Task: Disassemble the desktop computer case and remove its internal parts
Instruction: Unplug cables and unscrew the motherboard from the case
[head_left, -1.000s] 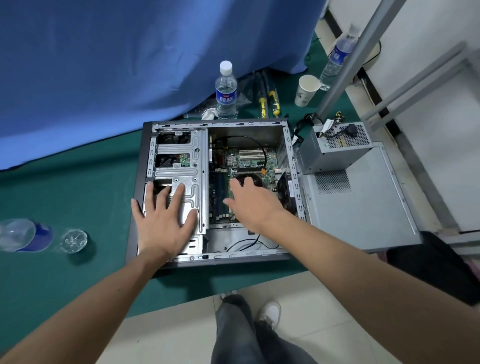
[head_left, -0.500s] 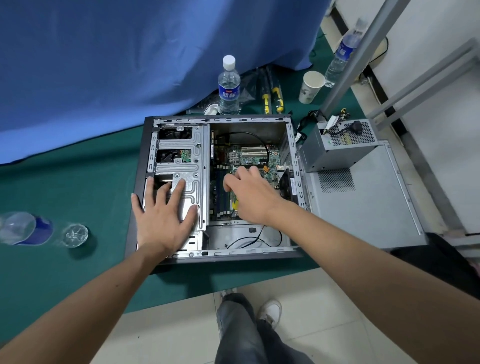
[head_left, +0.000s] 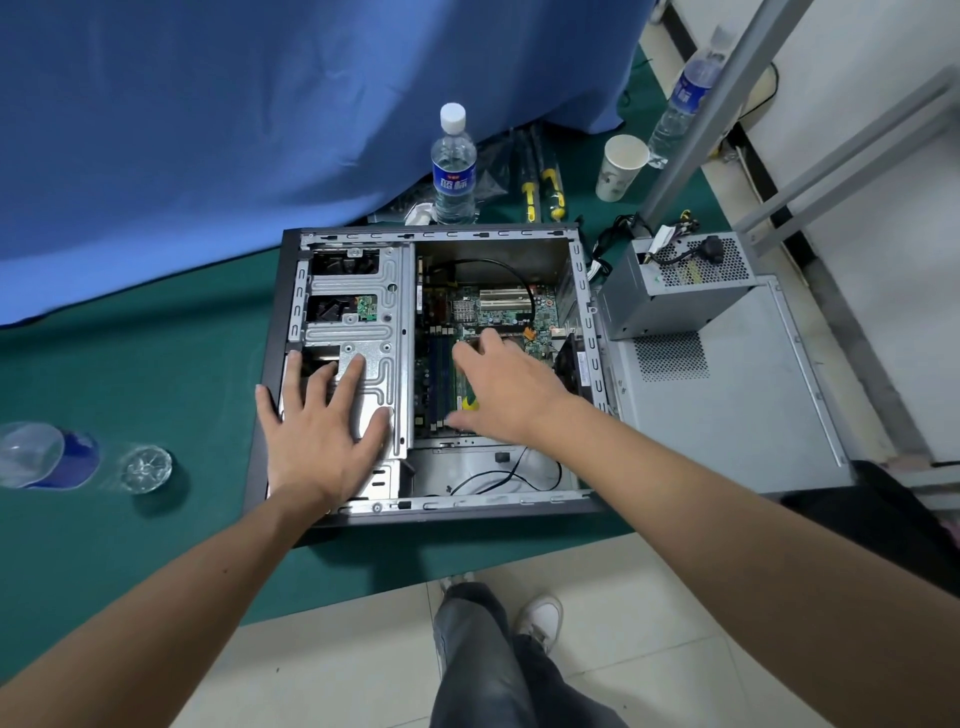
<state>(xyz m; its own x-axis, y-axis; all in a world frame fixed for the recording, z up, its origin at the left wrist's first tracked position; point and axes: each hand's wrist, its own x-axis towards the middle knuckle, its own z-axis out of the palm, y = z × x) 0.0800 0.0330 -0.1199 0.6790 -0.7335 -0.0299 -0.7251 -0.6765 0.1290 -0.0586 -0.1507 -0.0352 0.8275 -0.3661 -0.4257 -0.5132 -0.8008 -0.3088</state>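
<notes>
A: Where is the computer case found?

B: The open desktop computer case (head_left: 436, 374) is laid on its side on the green mat (head_left: 156, 374), with the motherboard (head_left: 488, 312) exposed inside. The removed power supply (head_left: 675, 286) is set on the detached side panel (head_left: 727, 415), just right of the case.

A: How are the hands placed?

B: The left hand (head_left: 324, 431) is pressed flat on the metal drive cage (head_left: 358, 322), fingers spread. The right hand (head_left: 501, 389) is held over the motherboard with fingers curled downward; a small yellow-green object (head_left: 470, 404) is glimpsed beneath it, but whether it is gripped cannot be told.

A: What else is seen?

B: A water bottle (head_left: 453, 166), two yellow-handled screwdrivers (head_left: 543, 187) and a paper cup (head_left: 621, 166) are stood or laid behind the case.
</notes>
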